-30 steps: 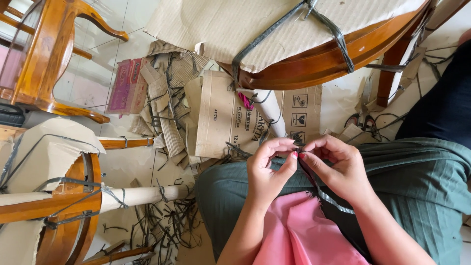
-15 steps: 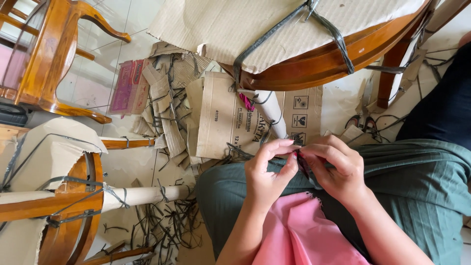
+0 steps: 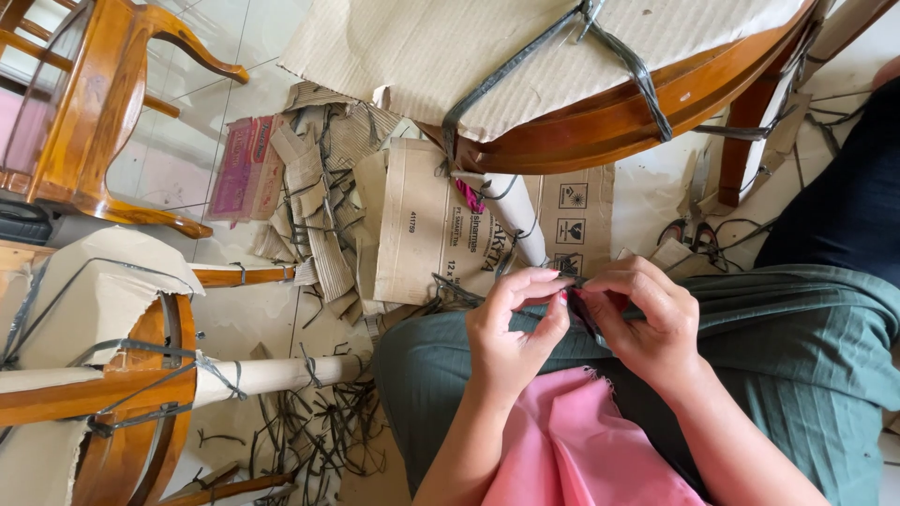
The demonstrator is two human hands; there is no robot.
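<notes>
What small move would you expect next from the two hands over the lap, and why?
Probably a short pull apart. The left hand and right hand meet fingertip to fingertip, pinching a dark strap over the green skirt. Similar cut dark strapping litters the floor, and the cardboard-wrapped chair is bound with it. What exactly sits between the fingertips is too small to tell.
</notes>
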